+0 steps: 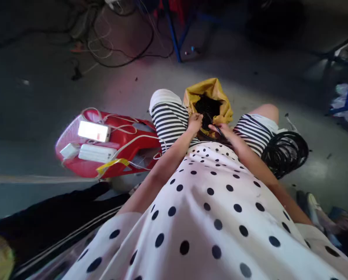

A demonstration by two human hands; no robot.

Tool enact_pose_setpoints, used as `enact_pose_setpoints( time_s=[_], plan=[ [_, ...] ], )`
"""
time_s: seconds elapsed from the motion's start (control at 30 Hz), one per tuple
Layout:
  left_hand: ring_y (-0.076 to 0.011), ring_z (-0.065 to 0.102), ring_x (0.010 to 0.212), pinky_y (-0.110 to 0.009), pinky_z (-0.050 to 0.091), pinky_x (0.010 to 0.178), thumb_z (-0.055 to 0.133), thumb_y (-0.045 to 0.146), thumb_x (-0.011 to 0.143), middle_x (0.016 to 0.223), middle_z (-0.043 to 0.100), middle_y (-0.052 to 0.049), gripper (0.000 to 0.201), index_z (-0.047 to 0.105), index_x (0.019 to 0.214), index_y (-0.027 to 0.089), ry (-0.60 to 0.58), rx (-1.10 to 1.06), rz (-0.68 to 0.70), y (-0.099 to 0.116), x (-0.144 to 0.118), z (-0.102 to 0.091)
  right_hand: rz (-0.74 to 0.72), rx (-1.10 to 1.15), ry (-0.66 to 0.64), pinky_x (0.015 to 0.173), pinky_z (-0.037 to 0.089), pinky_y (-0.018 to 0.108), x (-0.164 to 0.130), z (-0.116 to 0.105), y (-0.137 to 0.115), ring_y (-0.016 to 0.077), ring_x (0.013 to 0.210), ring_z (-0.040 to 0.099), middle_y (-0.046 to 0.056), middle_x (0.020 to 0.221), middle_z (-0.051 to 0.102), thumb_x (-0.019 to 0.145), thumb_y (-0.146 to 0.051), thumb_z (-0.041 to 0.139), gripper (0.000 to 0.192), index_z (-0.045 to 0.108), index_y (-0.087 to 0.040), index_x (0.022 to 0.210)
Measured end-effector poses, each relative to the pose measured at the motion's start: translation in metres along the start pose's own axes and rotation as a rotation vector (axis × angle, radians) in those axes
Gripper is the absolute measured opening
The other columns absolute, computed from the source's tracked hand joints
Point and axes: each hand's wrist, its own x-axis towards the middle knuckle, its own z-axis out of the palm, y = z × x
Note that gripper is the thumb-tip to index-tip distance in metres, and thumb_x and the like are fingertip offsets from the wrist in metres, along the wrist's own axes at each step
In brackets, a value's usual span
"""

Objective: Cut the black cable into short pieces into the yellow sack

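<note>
Posture: I look down on a seated person in a dotted top and striped shorts; a yellow bag [210, 91] stands upright on the floor, wedged between the knees, which keeps its mouth open and within reach of both hands.
Bag: the rim is rolled back, exposing a dark tangled filling [207, 107]; I cannot tell what it is made of.
Left hand: my left hand [195, 120] sits at the near left edge of the bag's mouth, fingers curled loosely and touching the rim; I judge it steadies the opening. Whether it pinches anything, I cannot tell.
Right hand: my right hand [222, 130] is closed around a thin dark stick-like piece [214, 123], angled up toward the bag's mouth, just above the lap.
Coil: a black coil of cable [285, 151] lies on the floor just beside the right thigh, near the working hand.
Stool: a red plastic stool [127, 146] lies tipped on the floor to the left, carrying a lit phone [94, 131] and two white power banks [96, 153] with cords, kept well apart from the bag.
Neighbour: a dark trouser leg [60, 217] crosses the lower left corner.
</note>
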Motion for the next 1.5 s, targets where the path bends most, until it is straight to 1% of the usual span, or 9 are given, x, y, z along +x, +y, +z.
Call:
enact_pose_setpoints(
  time_s=[0.13,0.3,0.47,0.53,0.63,0.93,1.17,1.33,1.5],
  plan=[
    [-0.0072,0.037,0.048,-0.023,0.03,0.049,0.055,0.013,0.115,0.066,0.044,0.01,0.024,0.051,0.093,0.022,0.003,-0.003,0.008,0.0,0.0,-0.002,0.007,0.001,-0.023,0.055,0.039,0.034,-0.003,-0.002,-0.001,0.0193,0.066,0.05,0.003,0.07,0.057,0.083,-0.093,0.077,0.072,0.056,-0.025,0.074],
    [-0.0069,0.037,0.048,-0.023,0.031,0.049,0.055,0.012,0.115,0.069,0.046,0.009,0.023,0.051,0.094,0.022,-0.032,-0.012,-0.002,0.0,0.0,-0.002,0.016,0.019,-0.045,0.063,0.045,0.036,-0.004,-0.003,-0.004,0.0184,0.064,0.05,0.0,0.067,0.053,0.08,-0.092,0.082,0.071,0.059,-0.024,0.078],
    [-0.0043,0.038,0.047,-0.021,0.031,0.049,0.063,0.014,0.112,0.071,0.049,0.009,0.022,0.053,0.093,0.021,-0.062,-0.017,0.004,-0.002,0.001,-0.003,0.042,0.021,-0.056,0.067,0.048,0.037,-0.004,-0.003,-0.004,0.0204,0.066,0.055,0.001,0.069,0.055,0.082,-0.089,0.081,0.069,0.061,-0.024,0.08],
    [-0.0031,0.038,0.046,-0.019,0.031,0.048,0.065,0.014,0.111,0.07,0.048,0.01,0.023,0.053,0.093,0.02,-0.074,-0.021,0.006,-0.002,0.001,-0.003,0.052,0.009,-0.055,0.067,0.048,0.037,-0.004,-0.003,-0.003,0.0213,0.067,0.056,0.002,0.071,0.057,0.082,-0.09,0.081,0.069,0.062,-0.023,0.082],
    [-0.0027,0.037,0.045,-0.017,0.031,0.047,0.06,0.014,0.114,0.067,0.047,0.01,0.023,0.054,0.093,0.019,-0.082,-0.018,-0.005,-0.002,0.0,-0.002,0.053,0.004,-0.048,0.065,0.047,0.035,-0.003,-0.003,-0.001,0.0214,0.069,0.057,0.003,0.073,0.06,0.081,-0.091,0.081,0.07,0.064,-0.023,0.083],
    [-0.0038,0.038,0.044,-0.018,0.032,0.046,0.057,0.013,0.115,0.063,0.047,0.01,0.028,0.055,0.088,0.019,-0.107,-0.011,-0.031,0.003,-0.005,-0.002,0.024,-0.042,-0.031,0.061,0.047,0.034,0.002,-0.003,0.004,0.02,0.068,0.056,0.0,0.07,0.058,0.077,-0.095,0.08,0.073,0.062,-0.024,0.08],
    [-0.0036,0.035,0.041,-0.018,0.03,0.044,0.059,0.01,0.114,0.059,0.047,0.01,0.032,0.055,0.083,0.019,-0.172,-0.009,-0.063,0.004,-0.007,-0.004,0.003,-0.089,-0.045,0.063,0.05,0.036,0.007,-0.003,0.01,0.0229,0.071,0.058,0.005,0.073,0.062,0.082,-0.094,0.077,0.072,0.064,-0.023,0.079],
    [-0.0034,0.035,0.042,-0.018,0.029,0.044,0.058,0.011,0.114,0.061,0.047,0.01,0.032,0.056,0.083,0.018,-0.17,-0.027,-0.069,0.004,-0.007,-0.004,-0.016,-0.082,-0.056,0.065,0.049,0.035,0.005,-0.004,0.008,0.0223,0.072,0.059,0.004,0.075,0.064,0.082,-0.092,0.077,0.069,0.064,-0.024,0.081],
    [-0.0038,0.035,0.042,-0.019,0.029,0.044,0.058,0.012,0.114,0.061,0.046,0.01,0.029,0.056,0.086,0.018,-0.16,-0.046,-0.072,0.005,-0.008,-0.004,0.018,-0.068,-0.049,0.069,0.053,0.037,0.004,-0.003,0.007,0.0241,0.075,0.062,0.004,0.077,0.066,0.079,-0.09,0.081,0.069,0.067,-0.023,0.088]
  ],
)
